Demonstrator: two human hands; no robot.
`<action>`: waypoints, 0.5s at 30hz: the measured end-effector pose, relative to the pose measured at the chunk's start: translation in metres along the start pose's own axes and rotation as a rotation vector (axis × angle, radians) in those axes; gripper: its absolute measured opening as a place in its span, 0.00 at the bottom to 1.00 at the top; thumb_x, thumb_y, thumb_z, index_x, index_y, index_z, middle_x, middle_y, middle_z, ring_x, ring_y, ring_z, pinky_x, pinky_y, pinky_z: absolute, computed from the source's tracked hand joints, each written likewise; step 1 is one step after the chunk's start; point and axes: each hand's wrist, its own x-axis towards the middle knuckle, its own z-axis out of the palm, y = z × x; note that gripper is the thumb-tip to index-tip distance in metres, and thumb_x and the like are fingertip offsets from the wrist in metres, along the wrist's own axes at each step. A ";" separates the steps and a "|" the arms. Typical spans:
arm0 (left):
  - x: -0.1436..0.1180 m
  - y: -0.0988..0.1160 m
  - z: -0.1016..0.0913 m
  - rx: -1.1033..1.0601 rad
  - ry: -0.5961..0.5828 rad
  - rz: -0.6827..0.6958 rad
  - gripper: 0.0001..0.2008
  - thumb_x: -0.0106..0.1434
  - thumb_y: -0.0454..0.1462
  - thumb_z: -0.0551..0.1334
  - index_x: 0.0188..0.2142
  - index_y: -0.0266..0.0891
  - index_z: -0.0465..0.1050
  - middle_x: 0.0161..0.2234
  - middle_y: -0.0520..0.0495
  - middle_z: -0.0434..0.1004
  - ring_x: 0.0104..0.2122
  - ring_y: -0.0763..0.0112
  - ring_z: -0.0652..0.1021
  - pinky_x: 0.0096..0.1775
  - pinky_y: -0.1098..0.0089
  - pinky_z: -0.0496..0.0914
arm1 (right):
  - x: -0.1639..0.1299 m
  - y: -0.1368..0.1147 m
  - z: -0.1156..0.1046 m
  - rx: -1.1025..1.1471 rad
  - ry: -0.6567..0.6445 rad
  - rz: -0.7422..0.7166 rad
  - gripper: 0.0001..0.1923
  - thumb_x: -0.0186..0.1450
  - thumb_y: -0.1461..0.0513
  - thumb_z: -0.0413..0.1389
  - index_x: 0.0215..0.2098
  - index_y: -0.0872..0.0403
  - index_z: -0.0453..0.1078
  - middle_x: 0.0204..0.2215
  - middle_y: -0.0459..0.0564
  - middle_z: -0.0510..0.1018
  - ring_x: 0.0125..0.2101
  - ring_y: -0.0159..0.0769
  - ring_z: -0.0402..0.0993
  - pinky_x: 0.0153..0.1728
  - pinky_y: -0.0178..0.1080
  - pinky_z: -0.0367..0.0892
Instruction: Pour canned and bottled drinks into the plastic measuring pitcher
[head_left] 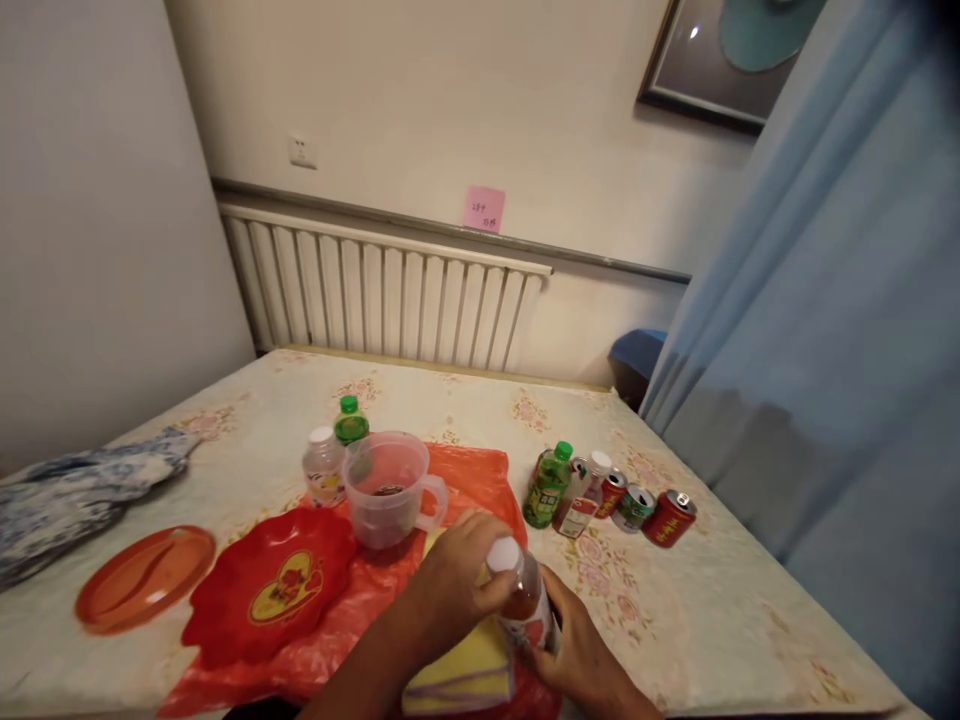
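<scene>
Two hands met at the near edge of the worktop around one small bottle of brownish drink with a white cap. The left hand curled over the bottle's top, its fingers closed about the cap and neck. The right hand wrapped the lower body of the bottle from the other side, fingers closed on it near the label. The bottle stood roughly upright between them, just above a yellow sponge that lay under the left wrist on an orange plastic bag.

Beyond the left hand stood one clear measuring jug with a handle, a little dark liquid in its bottom. Behind the jug were two more bottles: one pale with a white cap and one green-capped. To the left of the hands lay one red heart-patterned dish, and farther left one flat orange lid, then a blue and white cloth.

Beyond the right hand, a row held one green bottle, one white-capped bottle lying tilted and three cans, two red and one green, close together. One pink note was stuck on the far wall above a radiator.
</scene>
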 end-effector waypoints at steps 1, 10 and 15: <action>-0.003 -0.001 0.001 0.050 0.051 -0.024 0.12 0.56 0.33 0.58 0.40 0.39 0.71 0.37 0.46 0.74 0.38 0.62 0.72 0.42 0.62 0.67 | 0.003 -0.001 0.002 -0.018 0.001 -0.010 0.30 0.56 0.64 0.58 0.58 0.51 0.63 0.52 0.54 0.75 0.50 0.49 0.72 0.52 0.47 0.68; -0.023 -0.016 -0.005 0.300 0.444 -0.291 0.10 0.63 0.39 0.54 0.41 0.39 0.70 0.35 0.44 0.76 0.37 0.61 0.75 0.40 0.64 0.68 | 0.056 -0.018 0.004 -0.320 -0.080 -0.212 0.29 0.56 0.66 0.56 0.56 0.49 0.59 0.48 0.55 0.71 0.49 0.49 0.68 0.52 0.51 0.65; -0.030 -0.023 -0.024 0.290 0.423 -0.601 0.12 0.65 0.44 0.51 0.31 0.42 0.66 0.25 0.51 0.72 0.27 0.66 0.73 0.29 0.69 0.61 | 0.082 -0.025 0.004 -0.386 -0.136 -0.322 0.33 0.52 0.69 0.55 0.56 0.49 0.59 0.48 0.55 0.70 0.49 0.50 0.67 0.52 0.51 0.63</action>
